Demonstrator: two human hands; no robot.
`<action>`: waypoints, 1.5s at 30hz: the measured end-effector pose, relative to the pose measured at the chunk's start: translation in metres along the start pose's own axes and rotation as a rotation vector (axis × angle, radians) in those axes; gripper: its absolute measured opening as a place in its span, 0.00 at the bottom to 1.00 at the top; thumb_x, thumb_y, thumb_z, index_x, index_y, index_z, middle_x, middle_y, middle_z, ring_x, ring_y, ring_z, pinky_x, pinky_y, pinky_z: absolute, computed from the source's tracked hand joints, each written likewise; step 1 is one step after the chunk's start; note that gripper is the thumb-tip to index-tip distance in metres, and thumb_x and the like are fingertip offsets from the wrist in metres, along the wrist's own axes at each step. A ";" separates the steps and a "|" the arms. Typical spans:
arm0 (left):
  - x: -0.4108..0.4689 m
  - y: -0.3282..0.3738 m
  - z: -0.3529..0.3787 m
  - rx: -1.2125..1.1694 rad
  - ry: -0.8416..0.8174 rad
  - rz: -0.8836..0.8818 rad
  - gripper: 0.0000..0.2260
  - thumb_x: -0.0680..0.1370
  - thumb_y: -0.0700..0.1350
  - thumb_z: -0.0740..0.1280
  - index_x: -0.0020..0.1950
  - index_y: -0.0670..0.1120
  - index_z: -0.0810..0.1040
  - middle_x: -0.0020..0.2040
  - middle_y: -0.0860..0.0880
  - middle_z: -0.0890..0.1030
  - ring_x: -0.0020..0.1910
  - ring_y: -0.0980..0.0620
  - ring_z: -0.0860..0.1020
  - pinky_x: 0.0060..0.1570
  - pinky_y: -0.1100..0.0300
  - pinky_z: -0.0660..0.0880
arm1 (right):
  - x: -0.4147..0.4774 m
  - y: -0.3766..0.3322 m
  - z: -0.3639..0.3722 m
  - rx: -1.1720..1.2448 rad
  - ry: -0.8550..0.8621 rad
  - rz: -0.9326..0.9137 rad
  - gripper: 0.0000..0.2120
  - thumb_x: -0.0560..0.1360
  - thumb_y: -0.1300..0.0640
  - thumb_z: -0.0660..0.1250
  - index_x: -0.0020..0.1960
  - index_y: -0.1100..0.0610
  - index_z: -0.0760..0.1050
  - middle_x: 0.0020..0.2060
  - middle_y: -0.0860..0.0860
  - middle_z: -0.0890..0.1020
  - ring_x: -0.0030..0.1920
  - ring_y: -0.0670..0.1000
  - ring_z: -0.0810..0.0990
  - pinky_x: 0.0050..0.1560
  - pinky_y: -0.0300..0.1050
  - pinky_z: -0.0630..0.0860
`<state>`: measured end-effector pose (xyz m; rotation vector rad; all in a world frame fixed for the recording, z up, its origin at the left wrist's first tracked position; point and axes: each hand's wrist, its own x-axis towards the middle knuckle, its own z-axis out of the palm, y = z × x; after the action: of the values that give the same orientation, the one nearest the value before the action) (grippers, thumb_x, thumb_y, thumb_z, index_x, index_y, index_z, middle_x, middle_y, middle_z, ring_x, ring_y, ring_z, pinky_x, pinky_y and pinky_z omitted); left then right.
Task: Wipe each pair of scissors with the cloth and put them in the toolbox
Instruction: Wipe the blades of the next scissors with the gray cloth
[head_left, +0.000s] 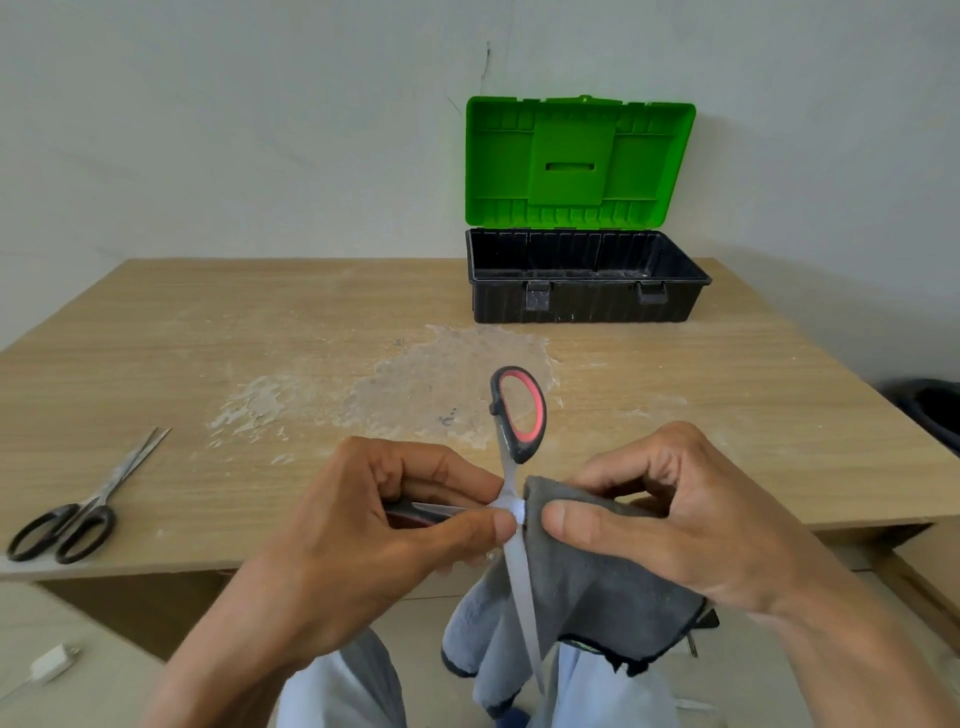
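— Starting with the left hand (374, 525): open or curled?
— Curled. Pinching the red-handled scissors (519, 571) right at the pivot, thumb tip against forefinger tip. Closed round the second handle as well, with the other fingers folded underneath and half hidden.
— And the scissors themselves?
— Held in the air above the near edge of the table (260, 338), between the two hands. Spread wide, with one red-lined loop pointing up and away and one bare blade pointing down toward the lap. Cannot see the other blade.
— Right hand (665, 519)?
— Bent at every knuckle, gripping the grey cloth (597, 587). Thumb flat on top, forefinger curled behind, squeezing the fabric just beside the pivot, nearly touching the left thumb. Rest of the cloth hanging loose below the wrist.
— Anything else on the table?
— A second pair, the black-handled scissors (106, 496), lying flat at the far left near the front edge, blades together, touched by neither hand.
— And the toolbox (587, 304)?
— At the back of the table, well apart from both hands, with the green lid (576, 161) standing upright against the wall. Inside of the black base too dark to read.
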<state>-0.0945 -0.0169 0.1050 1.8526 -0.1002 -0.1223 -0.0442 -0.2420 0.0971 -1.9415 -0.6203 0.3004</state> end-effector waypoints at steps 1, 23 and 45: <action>-0.001 -0.002 -0.002 -0.009 0.007 -0.007 0.04 0.68 0.47 0.76 0.42 0.51 0.87 0.38 0.48 0.87 0.38 0.49 0.85 0.37 0.61 0.81 | -0.001 0.000 -0.003 0.005 -0.004 0.014 0.08 0.75 0.49 0.77 0.41 0.51 0.89 0.33 0.54 0.86 0.33 0.54 0.83 0.37 0.34 0.73; 0.001 0.002 0.005 -0.026 0.033 -0.014 0.06 0.67 0.48 0.77 0.41 0.49 0.87 0.36 0.48 0.86 0.34 0.53 0.84 0.35 0.65 0.78 | -0.001 -0.002 0.003 0.015 -0.048 0.014 0.11 0.75 0.44 0.72 0.38 0.46 0.88 0.29 0.51 0.82 0.31 0.45 0.78 0.37 0.33 0.70; -0.002 0.004 -0.007 -0.081 0.037 0.010 0.06 0.66 0.44 0.77 0.41 0.45 0.87 0.33 0.44 0.85 0.29 0.54 0.79 0.31 0.66 0.75 | -0.001 -0.006 -0.014 0.033 -0.069 -0.034 0.13 0.77 0.49 0.73 0.36 0.52 0.87 0.28 0.49 0.81 0.29 0.49 0.75 0.32 0.35 0.69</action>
<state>-0.0958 -0.0112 0.1109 1.7725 -0.0779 -0.0838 -0.0401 -0.2513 0.1081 -1.8936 -0.6884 0.3560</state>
